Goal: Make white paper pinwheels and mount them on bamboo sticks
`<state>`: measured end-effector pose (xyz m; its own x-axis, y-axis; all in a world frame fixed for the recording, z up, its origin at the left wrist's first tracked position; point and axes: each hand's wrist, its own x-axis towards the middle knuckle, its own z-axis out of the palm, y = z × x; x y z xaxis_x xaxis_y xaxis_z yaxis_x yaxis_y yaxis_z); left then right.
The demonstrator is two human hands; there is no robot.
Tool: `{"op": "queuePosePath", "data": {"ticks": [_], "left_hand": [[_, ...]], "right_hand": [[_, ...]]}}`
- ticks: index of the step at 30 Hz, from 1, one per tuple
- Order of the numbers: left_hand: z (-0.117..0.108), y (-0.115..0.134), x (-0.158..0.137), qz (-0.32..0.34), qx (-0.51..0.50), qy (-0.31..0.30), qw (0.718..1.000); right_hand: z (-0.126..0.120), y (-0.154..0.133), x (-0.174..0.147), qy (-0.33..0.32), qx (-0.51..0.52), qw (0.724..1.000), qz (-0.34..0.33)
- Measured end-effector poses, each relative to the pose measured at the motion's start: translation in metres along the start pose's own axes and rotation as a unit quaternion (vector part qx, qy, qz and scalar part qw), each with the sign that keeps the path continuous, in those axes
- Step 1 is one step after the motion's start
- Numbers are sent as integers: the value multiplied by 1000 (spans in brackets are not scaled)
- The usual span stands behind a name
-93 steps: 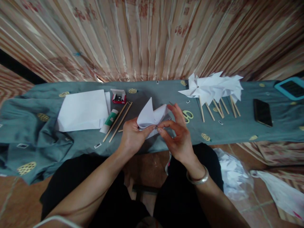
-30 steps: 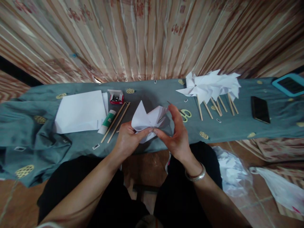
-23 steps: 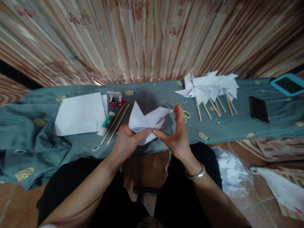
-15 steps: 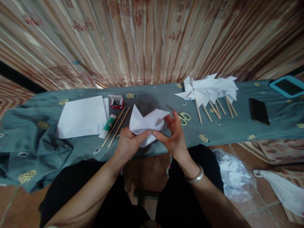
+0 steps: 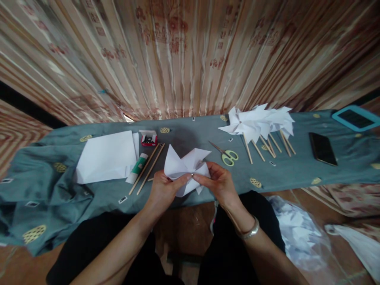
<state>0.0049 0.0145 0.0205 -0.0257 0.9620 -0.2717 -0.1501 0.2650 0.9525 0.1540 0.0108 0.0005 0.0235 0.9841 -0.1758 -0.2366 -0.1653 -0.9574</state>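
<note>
A white paper pinwheel (image 5: 187, 161) with pointed blades is held between my two hands over the table's near edge. My left hand (image 5: 163, 187) grips its left side, thumb pressed near the middle. From the other side my right hand (image 5: 221, 181) pinches it, thumb by a small shiny pin head (image 5: 192, 175) at the centre. The right fingers are partly behind the paper. Green-handled scissors (image 5: 228, 156) lie just beyond my right hand. Left of my left hand lie wooden sticks (image 5: 151, 168) and a green-and-white glue stick (image 5: 138, 166).
A small open red box (image 5: 149, 139) of metal pins stands by a stack of white paper (image 5: 105, 156). Finished pinwheels on sticks (image 5: 263, 122) lie at right, then a black phone (image 5: 323, 148) and a blue-framed tablet (image 5: 358, 118). A plastic bag of paper scraps (image 5: 303, 229) sits on the floor.
My right fingers, raised and spread before, have closed around the pinwheel's right side. The whole view has tipped slightly upward.
</note>
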Motion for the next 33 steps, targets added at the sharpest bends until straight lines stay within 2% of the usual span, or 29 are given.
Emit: {"op": "queuePosePath", "data": {"ticks": [6,16,20,33], "left_hand": [[-1,-3,0,-5,-2,-7,1000],[0,-5,-1,3,7,-6,1000],[0,-4,-2,-11,1,-15,1000],[-1,-8,-2,-6,1,-9,1000]], "right_hand": [[0,-9,-3,1,-43,999,11],[1,-6,-3,-13,25,996,82],[1,-4,-4,-15,38,995,90],[1,-4,-8,13,-83,996,-32]]}}
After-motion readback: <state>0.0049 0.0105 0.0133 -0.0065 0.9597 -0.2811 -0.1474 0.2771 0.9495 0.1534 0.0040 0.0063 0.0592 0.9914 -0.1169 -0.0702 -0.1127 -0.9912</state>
